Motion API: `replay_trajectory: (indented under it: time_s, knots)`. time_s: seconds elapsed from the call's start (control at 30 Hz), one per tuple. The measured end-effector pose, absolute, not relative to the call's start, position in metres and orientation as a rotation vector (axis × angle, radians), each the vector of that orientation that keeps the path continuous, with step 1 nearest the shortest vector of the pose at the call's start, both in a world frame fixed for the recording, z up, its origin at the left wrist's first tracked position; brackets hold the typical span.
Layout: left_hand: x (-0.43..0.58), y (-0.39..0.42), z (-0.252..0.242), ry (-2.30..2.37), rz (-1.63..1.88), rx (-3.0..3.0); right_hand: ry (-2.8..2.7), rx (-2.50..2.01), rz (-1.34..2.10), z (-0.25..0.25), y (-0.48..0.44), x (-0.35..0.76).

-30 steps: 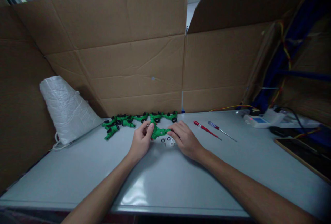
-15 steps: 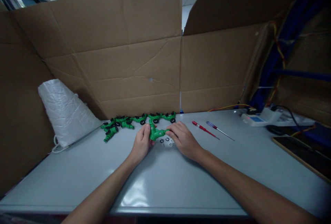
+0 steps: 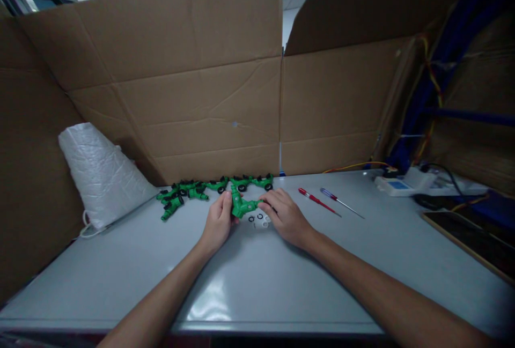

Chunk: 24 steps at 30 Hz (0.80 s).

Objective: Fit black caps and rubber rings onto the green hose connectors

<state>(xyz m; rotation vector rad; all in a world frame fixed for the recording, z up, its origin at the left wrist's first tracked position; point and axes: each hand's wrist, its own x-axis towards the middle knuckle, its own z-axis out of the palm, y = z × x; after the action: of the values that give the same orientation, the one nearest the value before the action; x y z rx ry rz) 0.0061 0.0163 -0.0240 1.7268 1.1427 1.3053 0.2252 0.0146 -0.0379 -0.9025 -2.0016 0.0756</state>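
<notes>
My left hand (image 3: 218, 220) and my right hand (image 3: 283, 215) both grip one green plastic fitting (image 3: 243, 206) just above the grey table (image 3: 257, 278). The left fingers pinch its left end, the right fingers close on its right end. Small black rings (image 3: 255, 218) and a small white piece (image 3: 263, 223) lie on the table just under the fitting. Behind my hands a row of several more green fittings with black rings (image 3: 201, 188) runs along the cardboard wall.
A white plastic bag (image 3: 99, 174) leans at the left. A red screwdriver (image 3: 314, 200) and a blue one (image 3: 341, 202) lie right of my hands. A power strip with cables (image 3: 406, 184) and a dark board (image 3: 470, 241) sit far right. Cardboard walls (image 3: 225, 106) enclose the table.
My hands stay on the green fitting and turn it slightly. The view has shifted a little; nothing else moved.
</notes>
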Motion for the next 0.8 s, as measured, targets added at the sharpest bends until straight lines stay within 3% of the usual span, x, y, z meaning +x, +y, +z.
replay_trajectory:
  time_s: [0.8]
  knots:
    - [0.0040,0.0199,-0.0334,1.162,1.187,1.833,-1.952,-0.878,0.107,-0.0337,0.0178,0.2306]
